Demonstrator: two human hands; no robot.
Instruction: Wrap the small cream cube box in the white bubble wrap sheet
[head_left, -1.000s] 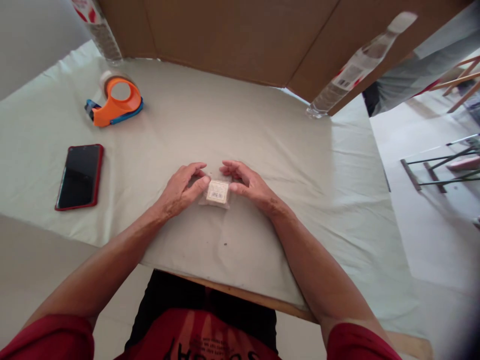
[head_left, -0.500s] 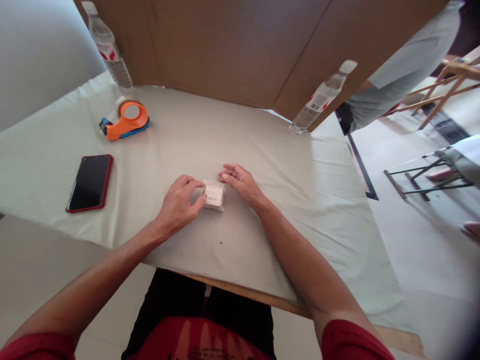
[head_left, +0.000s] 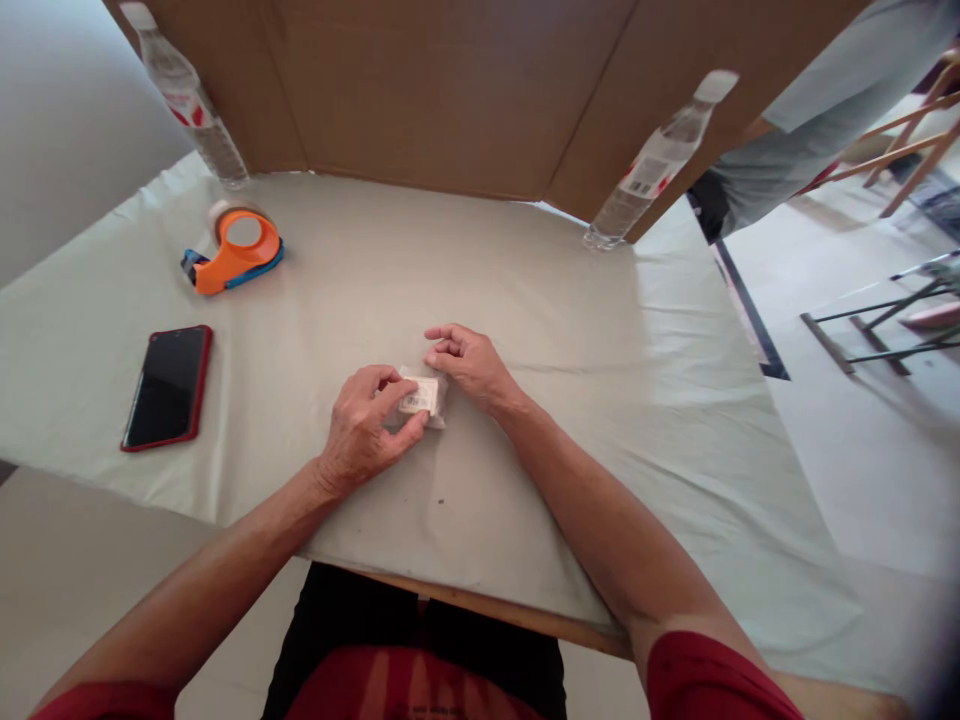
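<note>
A small pale block with a printed barcode label, in a clear plastic wrapper, lies on the cloth-covered table in front of me. My left hand grips it from the left, with the index finger at its top edge and the thumb along its lower edge. Just beyond the packet's upper right corner is my right hand. Its fingers are loosely bent and apart, holding nothing; whether a fingertip touches the wrapper is hard to tell.
A phone in a red case and an orange tape dispenser lie on the left. Water bottles stand at back left and back right, against a brown cardboard screen. A person is beyond it, right.
My left hand has moved onto the packet, its thumb and index finger now reaching farther across it. The right hand stays close beside it. The view has shifted slightly.
</note>
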